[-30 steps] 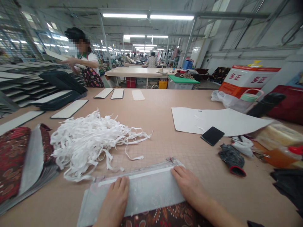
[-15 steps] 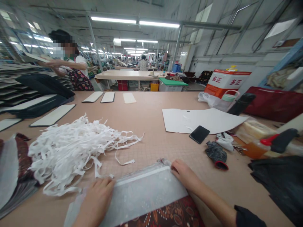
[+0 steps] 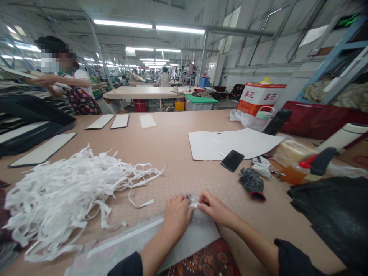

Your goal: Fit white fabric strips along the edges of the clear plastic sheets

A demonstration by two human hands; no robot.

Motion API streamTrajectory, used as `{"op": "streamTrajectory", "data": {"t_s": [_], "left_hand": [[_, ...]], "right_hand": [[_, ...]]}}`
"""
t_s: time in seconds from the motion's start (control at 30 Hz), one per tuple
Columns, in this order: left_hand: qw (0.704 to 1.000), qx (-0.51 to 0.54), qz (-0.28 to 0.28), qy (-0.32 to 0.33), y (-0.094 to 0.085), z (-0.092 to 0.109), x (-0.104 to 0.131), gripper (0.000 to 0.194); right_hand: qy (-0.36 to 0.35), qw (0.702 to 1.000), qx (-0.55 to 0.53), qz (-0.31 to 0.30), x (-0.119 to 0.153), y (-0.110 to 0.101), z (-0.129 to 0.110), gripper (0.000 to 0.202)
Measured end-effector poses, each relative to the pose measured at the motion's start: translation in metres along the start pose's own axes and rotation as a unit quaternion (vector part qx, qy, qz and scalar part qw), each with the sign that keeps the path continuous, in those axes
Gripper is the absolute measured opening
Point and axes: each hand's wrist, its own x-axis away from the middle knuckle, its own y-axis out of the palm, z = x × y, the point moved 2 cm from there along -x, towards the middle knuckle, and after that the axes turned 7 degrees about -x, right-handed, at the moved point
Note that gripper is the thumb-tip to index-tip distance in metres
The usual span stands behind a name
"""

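Observation:
A fabric piece (image 3: 198, 228) lies in front of me, pale grey backing upward, with a dark red patterned part (image 3: 201, 260) nearest me. A narrow white strip (image 3: 126, 237) runs along its far edge. My left hand (image 3: 176, 214) rests on that edge with bent fingers, its thumb close to the strip's right end. My right hand (image 3: 214, 209) is closed at the far right corner, thumb and fingers pinching the edge there. The two hands are close together, and their fingertips partly hide the corner. To the left spreads a tangled heap of white strips (image 3: 69, 195).
On the table's right lie a white sheet (image 3: 230, 143), a black phone (image 3: 232, 160), a dark sleeve-like cloth (image 3: 252, 183), an orange bottle (image 3: 297, 172) and black material (image 3: 333, 218). Pale panels (image 3: 119, 121) lie at the far left. A co-worker (image 3: 66, 80) stands beyond, holding a panel.
My left hand has moved right along the fabric's edge, up beside my right hand. My right hand stays at the corner. The view has turned slightly right; the phone and sheet appear shifted left.

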Motion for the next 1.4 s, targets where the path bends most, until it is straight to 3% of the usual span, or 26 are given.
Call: {"op": "streamTrajectory", "data": {"t_s": [0.1,0.23,0.4,0.57,0.73,1.07,1.4], "left_hand": [[0.999,0.036,0.009,-0.035,0.003,0.003,-0.005,0.017],[0.996,0.066,-0.014,-0.056,0.008,0.003,-0.011,0.012],[1.0,0.004,0.005,0.004,0.015,0.006,-0.009,0.019],[0.994,-0.084,0.039,0.053,0.02,0.013,-0.001,0.021],[0.986,-0.134,0.039,0.086,0.02,0.019,0.0,0.023],[0.973,-0.184,0.069,0.118,0.033,0.017,-0.001,0.028],[0.969,-0.19,0.046,0.149,0.032,0.016,-0.003,0.03]], "right_hand": [[-0.01,0.996,-0.084,0.026,-0.011,0.006,0.011,0.021],[-0.012,0.995,-0.09,0.042,-0.017,0.012,0.023,0.025],[-0.022,0.995,-0.066,0.073,-0.015,0.012,0.024,0.026],[-0.069,0.991,0.038,0.104,-0.014,0.012,0.021,0.017],[-0.104,0.988,0.103,0.055,-0.018,0.008,0.019,0.009],[-0.039,0.986,0.162,0.014,-0.036,0.001,0.011,0.007],[-0.02,0.982,0.182,-0.036,-0.046,-0.001,0.012,0.005]]}}
